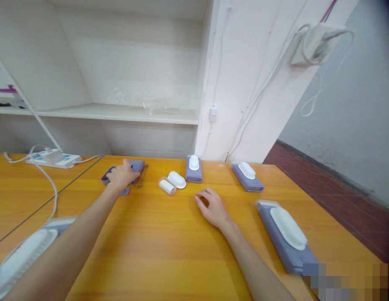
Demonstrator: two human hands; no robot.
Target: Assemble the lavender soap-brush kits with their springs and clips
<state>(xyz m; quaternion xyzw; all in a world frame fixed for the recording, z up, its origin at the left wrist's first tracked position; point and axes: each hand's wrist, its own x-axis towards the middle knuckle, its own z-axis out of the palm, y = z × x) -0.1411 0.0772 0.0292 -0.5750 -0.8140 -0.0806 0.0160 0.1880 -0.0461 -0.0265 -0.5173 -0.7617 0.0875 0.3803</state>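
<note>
My left hand (121, 174) reaches to the far left of the table, fingers spread over a purple-grey case (138, 166) with a dark opening. Whether the fingers grip it is hard to see. Just below that hand lies a small blue-grey ribbed piece (124, 192), and a brown patterned strip (141, 176) is beside the case. My right hand (213, 207) hovers near or rests on the table's middle, fingers loosely curled and thumb apart, with nothing visible in it. Beyond it are a white oval piece (177, 179) and a pink-rimmed white piece (167, 186).
Purple-grey blocks with white oval tops stand at the back (193, 175), back right (249, 182) and right (285, 234). Another white-topped block (28, 255) is partly behind my left forearm. A power strip (53, 158) with cables lies at the left. White shelving (144, 116) rises behind.
</note>
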